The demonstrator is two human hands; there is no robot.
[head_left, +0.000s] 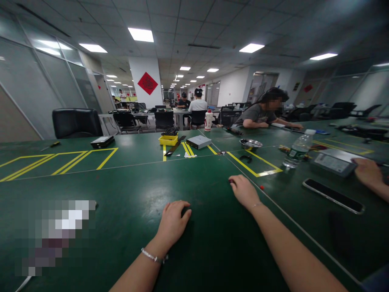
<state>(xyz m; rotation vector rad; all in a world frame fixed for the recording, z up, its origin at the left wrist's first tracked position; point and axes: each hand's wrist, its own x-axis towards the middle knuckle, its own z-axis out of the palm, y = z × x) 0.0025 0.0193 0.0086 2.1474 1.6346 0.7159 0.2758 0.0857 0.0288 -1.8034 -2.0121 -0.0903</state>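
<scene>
My left hand (174,221) rests on the green table (127,190) in front of me. Its fingers are curled over a small dark thing I cannot make out. My right hand (244,190) lies further right and a little further away, fingers bent down and pressed together, with a tiny dark object at the fingertips. A small red bead-like piece (261,187) sits just right of that hand. A bracelet circles my left wrist.
Another person's hand (369,172) rests on a grey box (332,162) at the right, with a phone (332,195) and a water bottle (299,150) nearby. Further back are a metal bowl (251,143), a yellow tray (168,140), a second grey box (198,141) and seated co-workers.
</scene>
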